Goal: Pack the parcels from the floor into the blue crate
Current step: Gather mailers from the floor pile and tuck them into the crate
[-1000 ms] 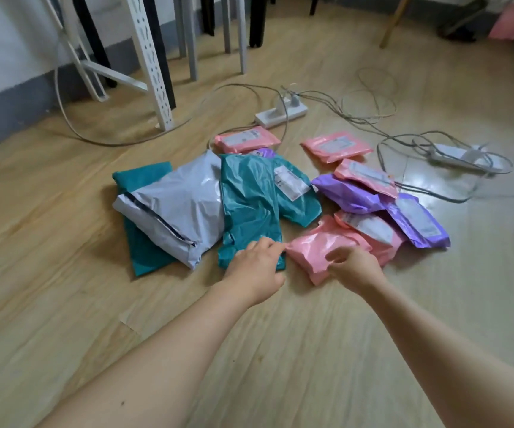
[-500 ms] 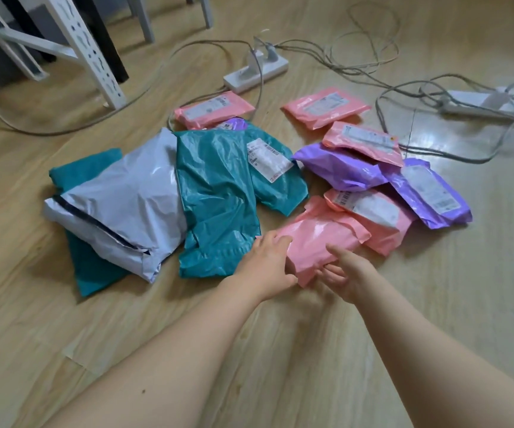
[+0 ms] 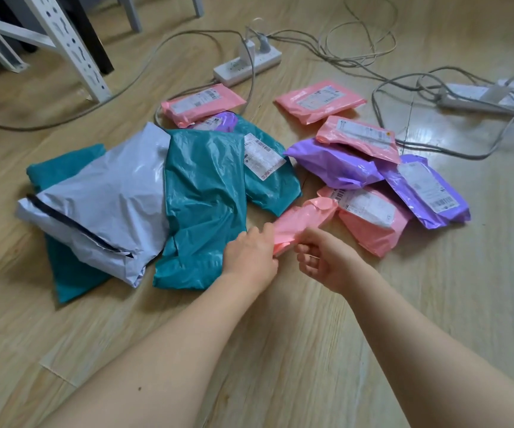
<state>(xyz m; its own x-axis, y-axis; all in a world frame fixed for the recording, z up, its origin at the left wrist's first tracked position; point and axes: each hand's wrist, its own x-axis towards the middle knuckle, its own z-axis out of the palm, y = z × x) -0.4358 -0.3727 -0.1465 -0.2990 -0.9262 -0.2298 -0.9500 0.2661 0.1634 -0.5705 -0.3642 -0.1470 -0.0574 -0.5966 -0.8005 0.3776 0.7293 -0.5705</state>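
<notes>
One soft pink plastic parcel (image 3: 303, 219) is gripped at its near end by the left hand (image 3: 251, 256) and pinched by the right hand (image 3: 329, 264), beside a crumpled teal plastic parcel (image 3: 206, 196) on the wooden floor (image 3: 280, 319).

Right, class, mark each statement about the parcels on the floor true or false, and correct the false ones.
1. The left hand and the right hand both hold a pink parcel. True.
2. A blue crate stands beside the parcels. False: no crate is in view.
3. The white parcel lies on a teal parcel. True.
4. A power strip rests on a purple parcel. False: the white power strip lies on the bare floor.
</notes>
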